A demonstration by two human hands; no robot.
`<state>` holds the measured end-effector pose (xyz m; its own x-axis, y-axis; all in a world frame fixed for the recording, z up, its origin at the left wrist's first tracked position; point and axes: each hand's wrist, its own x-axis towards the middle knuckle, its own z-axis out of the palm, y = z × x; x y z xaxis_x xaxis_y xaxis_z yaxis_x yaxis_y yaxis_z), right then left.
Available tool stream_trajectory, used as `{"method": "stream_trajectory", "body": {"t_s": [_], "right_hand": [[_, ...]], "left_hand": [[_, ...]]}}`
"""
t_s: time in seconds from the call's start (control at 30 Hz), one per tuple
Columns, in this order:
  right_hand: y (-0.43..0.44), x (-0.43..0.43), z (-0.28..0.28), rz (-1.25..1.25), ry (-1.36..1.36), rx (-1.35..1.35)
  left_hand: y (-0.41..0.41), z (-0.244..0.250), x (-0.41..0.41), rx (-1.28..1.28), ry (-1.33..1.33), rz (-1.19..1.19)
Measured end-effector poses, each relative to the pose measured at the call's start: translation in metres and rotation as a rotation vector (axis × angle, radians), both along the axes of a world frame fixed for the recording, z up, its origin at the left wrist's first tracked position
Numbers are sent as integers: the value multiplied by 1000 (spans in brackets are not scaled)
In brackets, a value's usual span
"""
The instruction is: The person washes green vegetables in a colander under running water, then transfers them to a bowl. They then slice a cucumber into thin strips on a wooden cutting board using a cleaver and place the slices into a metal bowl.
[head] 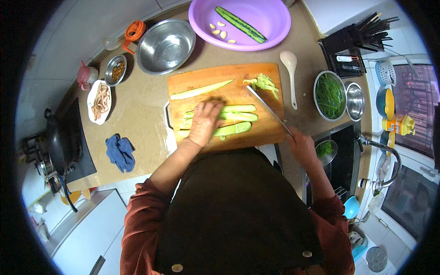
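On a wooden cutting board (220,74) lie several cucumber strips (237,117), side by side. My left hand (206,120) rests over their left part, hiding some of them, its fingers pointing away from me. A separate pale cucumber strip (202,89) lies farther back on the board. My right hand (300,142) grips a kitchen knife (270,109) by its handle, and the blade, seen nearly edge-on, reaches over the board's right side. Beyond the blade tip sits a small heap of scraped cucumber pulp (265,83).
At the back, a purple basin (285,31) holds a cucumber and several garlic cloves. Left of it stands a steel bowl (168,48). A ceramic spoon (290,75) and a bowl of green vegetables (330,96) are on the right. A blue cloth (120,153) lies left; a sink (338,154) is right.
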<state>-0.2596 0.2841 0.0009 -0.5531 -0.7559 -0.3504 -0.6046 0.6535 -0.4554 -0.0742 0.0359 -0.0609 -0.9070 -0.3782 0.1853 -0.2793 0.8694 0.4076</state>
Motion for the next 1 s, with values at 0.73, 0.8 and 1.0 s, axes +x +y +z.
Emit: {"method": "stream_trajectory", "body": {"t_s": [0.73,0.8,1.0], "right_hand": [[-40,15,-7,146,-103,199],[-48,14,-4,233,-108,182],[-62,2,-23,185,-183,130]], "left_hand": [[14,-32,-14,199,137,-57],[15,-26,-12,180,105,-40],[17,-35,-5,209,205,-23]]}}
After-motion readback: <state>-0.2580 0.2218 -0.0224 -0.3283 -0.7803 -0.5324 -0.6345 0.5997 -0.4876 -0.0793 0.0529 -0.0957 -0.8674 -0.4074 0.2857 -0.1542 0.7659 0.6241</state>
